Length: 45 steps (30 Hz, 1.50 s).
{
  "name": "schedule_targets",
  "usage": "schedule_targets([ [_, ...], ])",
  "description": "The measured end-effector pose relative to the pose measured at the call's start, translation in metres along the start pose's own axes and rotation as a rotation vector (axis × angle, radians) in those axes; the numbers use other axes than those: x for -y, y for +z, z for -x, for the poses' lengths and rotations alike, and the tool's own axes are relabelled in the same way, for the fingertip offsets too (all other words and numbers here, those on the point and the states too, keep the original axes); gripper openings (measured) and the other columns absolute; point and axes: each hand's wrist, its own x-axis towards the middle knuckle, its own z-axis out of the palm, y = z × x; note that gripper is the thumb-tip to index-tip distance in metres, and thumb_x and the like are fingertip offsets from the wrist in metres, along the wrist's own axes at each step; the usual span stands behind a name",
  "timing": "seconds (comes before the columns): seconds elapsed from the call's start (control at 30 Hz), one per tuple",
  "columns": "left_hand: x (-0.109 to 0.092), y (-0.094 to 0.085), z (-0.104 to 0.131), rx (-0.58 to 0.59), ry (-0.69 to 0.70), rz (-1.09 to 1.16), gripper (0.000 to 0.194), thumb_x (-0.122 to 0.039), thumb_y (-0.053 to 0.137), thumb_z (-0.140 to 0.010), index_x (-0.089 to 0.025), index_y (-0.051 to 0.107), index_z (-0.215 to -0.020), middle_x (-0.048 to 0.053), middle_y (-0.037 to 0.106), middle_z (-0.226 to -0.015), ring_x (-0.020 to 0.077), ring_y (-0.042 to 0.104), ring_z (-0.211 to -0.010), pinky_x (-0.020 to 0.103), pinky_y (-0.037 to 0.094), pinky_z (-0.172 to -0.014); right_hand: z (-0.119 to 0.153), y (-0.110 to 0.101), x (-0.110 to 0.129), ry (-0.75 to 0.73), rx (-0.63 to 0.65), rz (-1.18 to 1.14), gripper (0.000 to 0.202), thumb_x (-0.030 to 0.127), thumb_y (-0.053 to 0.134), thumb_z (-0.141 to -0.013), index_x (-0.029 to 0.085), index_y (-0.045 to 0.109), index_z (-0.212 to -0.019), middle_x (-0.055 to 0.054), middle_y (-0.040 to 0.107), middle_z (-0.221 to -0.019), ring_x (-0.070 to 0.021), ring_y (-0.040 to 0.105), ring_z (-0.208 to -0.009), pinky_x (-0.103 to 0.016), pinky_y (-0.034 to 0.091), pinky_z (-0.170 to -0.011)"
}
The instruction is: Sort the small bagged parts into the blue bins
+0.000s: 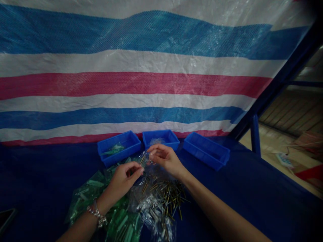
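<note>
Many green plastic packets (123, 228) spread below the left blue bin (123, 155); the left hand (124, 176) brings its fingertips together beside a small clear bag (144, 157), though I cannot tell whether they grip it. The middle blue bin (165, 134) stands just behind the right hand (168, 159), which pinches the bag above loose brass-coloured pins (171, 195). Rightward, past the right blue bin (205, 151), tabletop (254, 181) gives room to its slanting edge.

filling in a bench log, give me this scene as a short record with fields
left hand: fingertips close together beside a small clear bag
right hand: fingertips at the small clear bag, grip unclear
left bin: green plastic inside
middle bin: clear plastic inside
right bin: blue, angled
below hands: green packets, clear packets, loose brass-coloured pieces
bracelet: left wrist
backdrop: striped sheet
</note>
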Motion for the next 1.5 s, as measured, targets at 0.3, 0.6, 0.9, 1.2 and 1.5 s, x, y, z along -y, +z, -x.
schedule_targets([
  [0.3, 0.006, 0.003, 0.0, -0.057, -0.012, 0.061, 0.023, -0.035, 0.048, -0.076, -0.015, 0.058, -0.073, 0.002, 0.057, -0.065, 0.0141, 0.051, -0.06, 0.025, 0.038, -0.053, 0.003, 0.003, -0.013, 0.074, 0.002, -0.03, 0.037, 0.02, 0.064, -0.066, 0.022, 0.05, -0.1, 0.006, 0.059, -0.061, -0.0074, 0.053, -0.048, -0.021, 0.041, -0.05],
  [0.6, 0.009, 0.002, -0.002, -0.083, 0.002, 0.07, 0.021, -0.034, 0.045, -0.078, -0.016, 0.056, -0.082, 0.002, 0.058, -0.071, 0.0137, 0.05, -0.06, 0.025, 0.039, -0.054, 0.003, 0.004, -0.021, 0.195, 0.025, -0.004, 0.017, 0.027, 0.067, -0.062, 0.017, 0.058, -0.073, 0.006, 0.056, -0.05, -0.006, 0.048, -0.041, -0.019, 0.037, -0.044],
  [0.9, 0.007, 0.001, 0.002, -0.061, 0.051, -0.004, 0.02, -0.034, 0.047, -0.078, -0.016, 0.056, -0.074, 0.0, 0.054, -0.064, 0.0137, 0.05, -0.06, 0.024, 0.038, -0.054, 0.004, 0.004, -0.022, 0.186, 0.024, 0.061, 0.017, 0.028, 0.071, -0.056, 0.016, 0.063, -0.064, 0.005, 0.055, -0.05, -0.0051, 0.047, -0.044, -0.018, 0.036, -0.045],
  [1.2, 0.001, 0.002, 0.001, -0.059, 0.03, -0.033, 0.02, -0.033, 0.045, -0.079, -0.017, 0.057, -0.085, 0.002, 0.059, -0.071, 0.014, 0.052, -0.063, 0.024, 0.04, -0.055, 0.006, 0.006, -0.017, 0.134, -0.036, 0.123, 0.022, 0.038, 0.065, -0.062, 0.016, 0.06, -0.062, 0.004, 0.054, -0.05, -0.0063, 0.045, -0.043, -0.02, 0.035, -0.045],
  [1.5, 0.005, 0.004, 0.001, -0.064, 0.015, -0.068, 0.02, -0.033, 0.042, -0.08, -0.018, 0.054, -0.086, 0.0, 0.055, -0.068, 0.0127, 0.05, -0.059, 0.023, 0.039, -0.053, -0.001, -0.006, -0.013, -0.082, -0.622, 0.146, 0.023, 0.037, 0.059, -0.07, 0.015, 0.056, -0.075, 0.008, 0.044, -0.037, -0.0056, 0.036, -0.033, -0.018, 0.026, -0.035],
])
